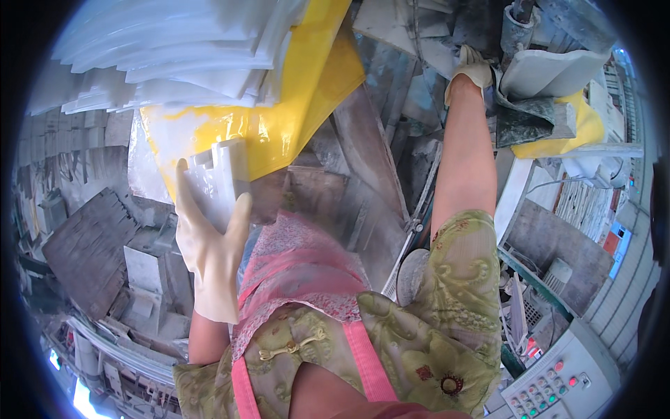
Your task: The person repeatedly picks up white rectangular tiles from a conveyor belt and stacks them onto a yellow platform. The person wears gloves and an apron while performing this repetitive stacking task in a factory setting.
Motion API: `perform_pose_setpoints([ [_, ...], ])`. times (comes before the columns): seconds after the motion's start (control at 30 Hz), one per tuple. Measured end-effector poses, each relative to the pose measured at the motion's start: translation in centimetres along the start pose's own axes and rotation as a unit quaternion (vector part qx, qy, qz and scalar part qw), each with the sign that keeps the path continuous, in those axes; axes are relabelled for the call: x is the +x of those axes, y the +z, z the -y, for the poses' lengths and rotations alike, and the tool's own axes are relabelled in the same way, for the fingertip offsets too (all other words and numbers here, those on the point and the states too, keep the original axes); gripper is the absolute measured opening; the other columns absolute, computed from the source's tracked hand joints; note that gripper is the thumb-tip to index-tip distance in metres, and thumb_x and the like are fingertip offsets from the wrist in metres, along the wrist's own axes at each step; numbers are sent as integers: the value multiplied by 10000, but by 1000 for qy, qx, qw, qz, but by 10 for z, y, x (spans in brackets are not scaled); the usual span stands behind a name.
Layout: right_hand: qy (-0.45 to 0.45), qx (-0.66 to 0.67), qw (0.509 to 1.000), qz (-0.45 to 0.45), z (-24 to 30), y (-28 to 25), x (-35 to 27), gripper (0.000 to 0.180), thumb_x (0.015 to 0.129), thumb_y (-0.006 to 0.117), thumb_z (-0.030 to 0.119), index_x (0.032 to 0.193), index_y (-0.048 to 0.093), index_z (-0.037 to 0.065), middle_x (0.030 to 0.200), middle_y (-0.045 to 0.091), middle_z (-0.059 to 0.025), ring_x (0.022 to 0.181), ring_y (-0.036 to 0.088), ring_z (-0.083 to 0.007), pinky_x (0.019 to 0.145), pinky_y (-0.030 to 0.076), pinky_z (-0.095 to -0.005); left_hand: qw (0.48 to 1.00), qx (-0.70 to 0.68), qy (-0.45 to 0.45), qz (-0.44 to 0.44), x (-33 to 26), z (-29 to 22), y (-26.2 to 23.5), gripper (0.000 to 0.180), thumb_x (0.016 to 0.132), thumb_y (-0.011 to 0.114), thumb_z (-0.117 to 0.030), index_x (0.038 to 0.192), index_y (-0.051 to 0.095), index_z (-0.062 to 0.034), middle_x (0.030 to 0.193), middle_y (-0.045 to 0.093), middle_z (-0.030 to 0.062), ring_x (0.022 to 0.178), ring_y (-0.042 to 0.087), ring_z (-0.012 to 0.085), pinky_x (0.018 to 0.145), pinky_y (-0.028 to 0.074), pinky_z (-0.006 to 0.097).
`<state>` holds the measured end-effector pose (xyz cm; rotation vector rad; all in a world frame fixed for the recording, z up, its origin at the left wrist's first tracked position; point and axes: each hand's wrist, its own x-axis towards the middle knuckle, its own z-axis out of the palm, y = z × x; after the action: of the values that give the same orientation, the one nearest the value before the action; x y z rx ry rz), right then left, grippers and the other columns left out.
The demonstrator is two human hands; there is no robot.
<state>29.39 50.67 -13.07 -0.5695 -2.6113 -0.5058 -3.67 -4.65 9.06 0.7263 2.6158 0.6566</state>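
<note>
My left hand [209, 255], in a cream rubber glove, is closed round a few white glossy strips [230, 167]. They stand between its thumb and fingers, in front of a yellow plastic sheet [300, 98]. Above that sheet lies a large stack of white, slightly translucent sheets [181, 52]. At the upper right, my right hand [470, 72] is gloved too, at the end of an outstretched arm. It is beside a grey, dusty machine part, and its fingers are small and foreshortened, so their grip is unclear.
A curved pale sheet [551, 73] and another yellow sheet [583, 129] are right of my right hand. A control panel [562, 377] with coloured buttons stands at the lower right. Dusty boards [91, 251] and metal machine frames surround me. A pink apron [300, 272] hangs before me.
</note>
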Motion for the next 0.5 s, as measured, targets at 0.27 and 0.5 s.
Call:
perform_pose_setpoints([
  [0.27, 522, 528, 614, -267, 77, -27, 25, 459, 1036, 345, 165, 1458, 498, 70, 1521, 502, -112, 1437, 427, -240, 1197, 326, -415, 1000, -29, 0, 3, 1, -2, -1, 928, 831, 800, -319, 1610, 314, -190, 1415, 558, 287, 1266, 588, 437, 1063, 470, 480],
  [0.5, 485, 481, 709, -178, 47, -14, 22, 478, 1097, 295, 252, 1519, 361, 36, 1654, 331, -115, 1521, 316, -199, 1232, 278, -291, 1000, -8, 25, 1, 2, -1, 0, 1028, 790, 825, -347, 1606, 260, -79, 1274, 607, 327, 1147, 630, 475, 986, 511, 510],
])
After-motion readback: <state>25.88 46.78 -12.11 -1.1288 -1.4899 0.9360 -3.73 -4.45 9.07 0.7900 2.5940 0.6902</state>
